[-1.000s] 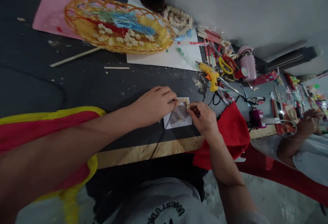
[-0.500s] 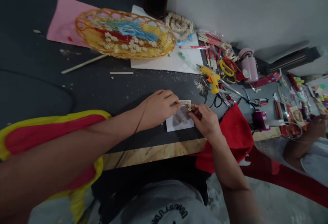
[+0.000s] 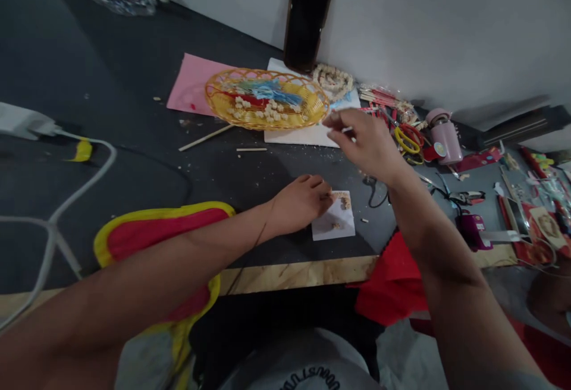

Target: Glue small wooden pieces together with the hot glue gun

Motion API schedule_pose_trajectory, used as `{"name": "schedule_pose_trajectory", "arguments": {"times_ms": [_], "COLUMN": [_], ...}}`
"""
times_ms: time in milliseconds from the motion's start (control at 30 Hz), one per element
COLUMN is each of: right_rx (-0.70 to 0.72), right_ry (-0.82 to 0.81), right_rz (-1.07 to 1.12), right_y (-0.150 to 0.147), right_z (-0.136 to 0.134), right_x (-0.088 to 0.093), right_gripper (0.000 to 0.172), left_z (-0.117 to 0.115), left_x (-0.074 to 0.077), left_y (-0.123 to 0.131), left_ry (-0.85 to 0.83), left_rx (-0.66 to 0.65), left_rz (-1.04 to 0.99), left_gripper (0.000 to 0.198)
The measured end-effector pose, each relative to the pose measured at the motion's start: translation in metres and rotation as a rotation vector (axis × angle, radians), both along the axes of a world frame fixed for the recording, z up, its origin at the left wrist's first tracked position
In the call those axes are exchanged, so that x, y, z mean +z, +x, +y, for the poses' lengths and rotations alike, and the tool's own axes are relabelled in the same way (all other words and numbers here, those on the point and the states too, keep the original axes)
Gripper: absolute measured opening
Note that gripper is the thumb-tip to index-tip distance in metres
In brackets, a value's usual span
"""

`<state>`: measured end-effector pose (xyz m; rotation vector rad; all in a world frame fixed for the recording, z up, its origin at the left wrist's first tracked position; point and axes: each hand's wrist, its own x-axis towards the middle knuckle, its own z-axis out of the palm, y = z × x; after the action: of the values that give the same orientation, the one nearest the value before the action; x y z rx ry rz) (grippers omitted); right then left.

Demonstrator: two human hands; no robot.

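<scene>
My left hand [image 3: 307, 203] rests on the table with its fingers curled at the upper left edge of a small white card [image 3: 323, 229]. Along the card's top and upper right corner runs a row of small cream pieces [image 3: 344, 201], and a little cluster of them sits lower down. My right hand [image 3: 368, 143] is raised above the table, thumb and forefinger apart, beside the right end of a yellow woven basket [image 3: 214, 113]. I make out nothing between its fingers. White pieces, a blue bundle of strands and red strands lie in the basket.
A phone [image 3: 307, 18] leans on the wall behind white and pink sheets. To the right are yellow-handled scissors [image 3: 407, 140], a pink bottle [image 3: 446, 137], pliers [image 3: 468, 198] and red cloth [image 3: 392, 283]. White cables [image 3: 52, 229] cross the left side. Another person's arm shows far right.
My right hand has left the card's corner and moved up and away towards the basket, covering the yellow glue gun. My left hand stays at the card. The view has shifted left.
</scene>
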<state>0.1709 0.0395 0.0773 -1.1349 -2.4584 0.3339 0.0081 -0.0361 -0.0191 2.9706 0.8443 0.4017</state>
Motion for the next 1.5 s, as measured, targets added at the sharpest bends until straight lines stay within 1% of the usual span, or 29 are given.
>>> {"name": "schedule_pose_trajectory", "arguments": {"times_ms": [67, 133, 167, 233, 333, 433, 533, 567, 600, 667, 700, 733, 800, 833, 900, 967, 1000, 1067, 1133, 1167, 1233, 1500], "right_rx": [0.011, 0.018, 0.014, -0.006, -0.018, -0.027, -0.02, -0.019, -0.021, -0.026, -0.025, -0.027, -0.05, -0.104, -0.25, -0.388, -0.433, -0.464, -0.471, -0.474, -0.47, -0.413], "right_ry": [-0.037, -0.067, -0.086, -0.112, -0.141, -0.16, -0.161, -0.151, -0.138, -0.1, -0.082, -0.056, -0.021, -0.001, -0.025, -0.053, -0.077, -0.063, -0.032, -0.011, 0.023, 0.047], "right_rz": [-0.003, -0.058, -0.104, -0.176, -0.265, -0.32, -0.309, -0.295, -0.279, -0.222, -0.184, -0.1, 0.06, 0.131, 0.191, 0.225, 0.218, 0.185, 0.173, 0.171, 0.162, 0.101], "right_y": [-0.026, -0.05, -0.06, -0.077, -0.092, -0.1, -0.102, -0.1, -0.096, -0.08, -0.069, -0.055, -0.024, -0.008, 0.023, 0.048, 0.057, 0.068, 0.071, 0.07, 0.067, 0.058], "right_z": [0.037, 0.066, 0.076, 0.088, 0.091, 0.088, 0.087, 0.086, 0.083, 0.073, 0.063, 0.049, 0.013, -0.008, -0.053, -0.093, -0.109, -0.135, -0.149, -0.152, -0.154, -0.147], "right_x": [-0.005, -0.013, -0.017, -0.024, -0.029, -0.029, -0.024, -0.02, -0.016, -0.006, -0.001, 0.003, 0.007, 0.005, -0.006, -0.026, -0.038, -0.061, -0.08, -0.086, -0.093, -0.096], "right_gripper": [0.012, 0.007, 0.004, 0.004, 0.009, 0.008, 0.008, 0.01, 0.015, 0.032, 0.045, 0.043, 0.026, 0.018, 0.012, 0.011, 0.01, 0.009, 0.009, 0.009, 0.008, 0.012], "left_z": [-0.001, -0.001, -0.002, -0.002, -0.002, -0.001, 0.0, 0.0, 0.0, 0.001, 0.001, 0.001, 0.001, 0.002, 0.002, 0.002, 0.003, 0.003, 0.002, 0.002, 0.002, 0.002], "left_x": [0.0, 0.001, 0.001, 0.002, 0.002, 0.001, 0.0, 0.001, 0.001, 0.003, 0.004, 0.004, 0.005, 0.005, 0.005, 0.004, 0.003, 0.002, 0.001, 0.001, 0.001, 0.004], "left_y": [0.0, 0.001, 0.002, 0.002, 0.002, 0.001, 0.001, 0.001, 0.001, 0.001, 0.0, 0.0, 0.0, -0.001, -0.001, -0.001, -0.001, -0.001, -0.001, 0.0, 0.0, 0.0], "left_ry": [0.007, -0.009, -0.02, -0.031, -0.024, -0.014, -0.009, -0.014, -0.022, -0.04, -0.044, -0.046, -0.049, -0.052, -0.053, -0.049, -0.048, -0.05, -0.054, -0.055, -0.056, -0.057], "left_rx": [0.013, 0.019, 0.018, 0.013, 0.0, -0.012, -0.016, -0.014, -0.012, -0.006, -0.004, -0.006, -0.021, -0.025, -0.014, 0.002, 0.005, 0.001, 0.003, 0.007, 0.013, 0.003], "left_rz": [0.004, 0.004, 0.003, -0.002, -0.02, -0.023, -0.018, -0.012, -0.003, 0.015, 0.019, 0.019, 0.01, 0.007, 0.001, -0.003, -0.005, -0.006, -0.006, -0.007, -0.013, -0.015], "left_gripper": [0.021, 0.022, 0.023, 0.026, 0.028, 0.025, 0.024, 0.025, 0.025, 0.024, 0.023, 0.023, 0.022, 0.023, 0.024, 0.023, 0.023, 0.023, 0.025, 0.025, 0.022, 0.023]}}
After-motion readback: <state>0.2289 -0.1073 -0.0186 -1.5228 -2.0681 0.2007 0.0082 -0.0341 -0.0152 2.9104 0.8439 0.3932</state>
